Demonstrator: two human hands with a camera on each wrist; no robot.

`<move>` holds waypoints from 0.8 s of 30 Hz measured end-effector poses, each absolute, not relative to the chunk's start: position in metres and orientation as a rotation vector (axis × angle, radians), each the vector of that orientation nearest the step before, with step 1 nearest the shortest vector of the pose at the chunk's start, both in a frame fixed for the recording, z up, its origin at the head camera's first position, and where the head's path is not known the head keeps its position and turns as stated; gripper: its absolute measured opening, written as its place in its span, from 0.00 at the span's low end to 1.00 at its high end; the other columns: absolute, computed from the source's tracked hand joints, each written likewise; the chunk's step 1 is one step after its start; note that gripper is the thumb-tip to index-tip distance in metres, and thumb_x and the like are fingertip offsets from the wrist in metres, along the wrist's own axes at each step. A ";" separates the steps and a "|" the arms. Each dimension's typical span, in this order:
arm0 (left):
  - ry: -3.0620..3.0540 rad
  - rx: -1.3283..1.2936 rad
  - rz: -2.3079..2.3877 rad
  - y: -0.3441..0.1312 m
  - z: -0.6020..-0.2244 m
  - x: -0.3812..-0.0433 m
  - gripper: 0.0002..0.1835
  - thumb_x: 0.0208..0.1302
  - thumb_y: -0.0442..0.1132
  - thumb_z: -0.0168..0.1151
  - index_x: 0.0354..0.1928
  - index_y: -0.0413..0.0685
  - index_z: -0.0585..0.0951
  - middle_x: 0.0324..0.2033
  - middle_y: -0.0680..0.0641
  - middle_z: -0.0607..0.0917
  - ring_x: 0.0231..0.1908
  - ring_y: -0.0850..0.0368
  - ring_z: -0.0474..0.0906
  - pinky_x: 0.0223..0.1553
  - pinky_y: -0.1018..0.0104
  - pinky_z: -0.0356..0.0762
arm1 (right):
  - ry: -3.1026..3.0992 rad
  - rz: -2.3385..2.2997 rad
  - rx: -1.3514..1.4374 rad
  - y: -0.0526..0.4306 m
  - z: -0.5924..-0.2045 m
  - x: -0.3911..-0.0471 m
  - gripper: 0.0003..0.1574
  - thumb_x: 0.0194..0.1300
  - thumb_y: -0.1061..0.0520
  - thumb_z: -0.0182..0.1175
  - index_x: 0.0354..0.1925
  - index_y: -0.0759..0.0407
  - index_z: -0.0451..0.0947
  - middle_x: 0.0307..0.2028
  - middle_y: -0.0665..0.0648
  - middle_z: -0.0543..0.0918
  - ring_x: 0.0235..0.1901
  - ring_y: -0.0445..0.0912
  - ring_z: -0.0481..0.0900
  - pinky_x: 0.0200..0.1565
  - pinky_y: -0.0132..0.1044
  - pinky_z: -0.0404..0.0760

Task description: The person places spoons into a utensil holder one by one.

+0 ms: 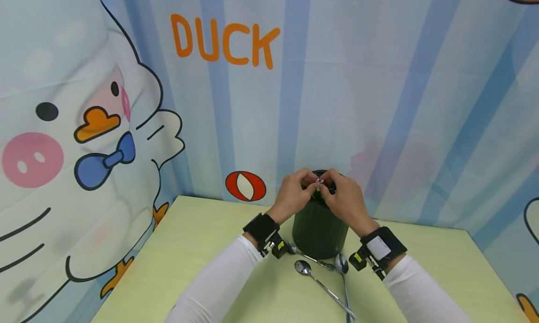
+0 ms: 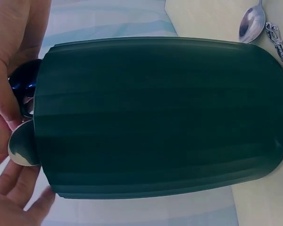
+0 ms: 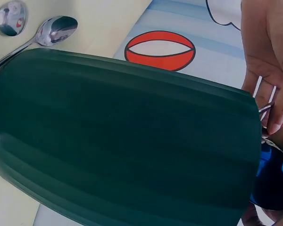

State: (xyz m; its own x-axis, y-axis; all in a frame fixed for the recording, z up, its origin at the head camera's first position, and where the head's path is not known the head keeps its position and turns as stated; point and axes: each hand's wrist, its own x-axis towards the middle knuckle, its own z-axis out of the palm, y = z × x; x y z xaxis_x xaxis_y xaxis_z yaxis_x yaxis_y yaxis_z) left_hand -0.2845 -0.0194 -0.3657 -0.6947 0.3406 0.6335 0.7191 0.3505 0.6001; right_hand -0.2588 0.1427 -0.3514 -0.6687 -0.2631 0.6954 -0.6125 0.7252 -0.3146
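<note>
My left hand (image 1: 293, 192) and right hand (image 1: 347, 199) meet above the mouth of a dark green ribbed bin (image 1: 320, 231). Thumbs and forefingers pinch small shiny metal pieces at the centre. The left wrist view shows two rounded spoon bowls, a dark one (image 2: 26, 80) and a paler one (image 2: 23, 147), poking past the bin's rim beside the fingers. From the right wrist, a spoon bowl (image 3: 272, 176) with bluish reflections and a thin metal handle (image 3: 266, 108) appear near the fingertips. Fingers and bin wall hide exactly which hand holds which spoon.
Three metal spoons lie on the pale yellow table (image 1: 252, 290): one against the bin's base (image 1: 313, 258), one in front (image 1: 302, 267), and one to the right (image 1: 341, 263). Behind the bin hangs a blue striped duck curtain (image 1: 345, 79).
</note>
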 end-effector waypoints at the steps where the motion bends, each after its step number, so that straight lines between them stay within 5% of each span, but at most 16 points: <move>1: -2.223 -0.921 -1.287 -0.019 -0.366 -0.284 0.05 0.65 0.35 0.56 0.42 0.49 0.76 0.33 0.53 0.79 0.33 0.67 0.72 0.35 0.73 0.75 | -2.298 0.702 0.652 0.143 -0.352 -0.259 0.07 0.63 0.58 0.59 0.40 0.56 0.74 0.28 0.52 0.77 0.22 0.43 0.70 0.22 0.41 0.71; 16: -2.300 -0.820 -1.303 -0.014 -0.368 -0.281 0.03 0.66 0.36 0.55 0.39 0.49 0.77 0.30 0.55 0.78 0.29 0.65 0.72 0.30 0.71 0.75 | -2.314 0.547 0.607 0.138 -0.358 -0.256 0.13 0.64 0.54 0.57 0.43 0.58 0.79 0.38 0.59 0.82 0.39 0.55 0.75 0.42 0.56 0.76; 24: -2.265 -0.857 -1.326 -0.015 -0.374 -0.282 0.13 0.71 0.39 0.48 0.54 0.47 0.72 0.42 0.50 0.78 0.37 0.64 0.73 0.38 0.71 0.75 | -2.296 0.597 0.588 0.142 -0.361 -0.255 0.20 0.68 0.49 0.53 0.54 0.55 0.74 0.49 0.58 0.78 0.52 0.57 0.69 0.47 0.64 0.68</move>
State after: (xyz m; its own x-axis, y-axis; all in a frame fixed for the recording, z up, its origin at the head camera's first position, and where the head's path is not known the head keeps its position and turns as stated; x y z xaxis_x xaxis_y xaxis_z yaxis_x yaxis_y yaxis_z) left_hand -0.2822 -0.0154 -0.3739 -0.7428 0.3130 0.5919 0.6693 0.3693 0.6447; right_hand -0.2546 0.1423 -0.3606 -0.6643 -0.2423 0.7072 -0.5561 0.7924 -0.2509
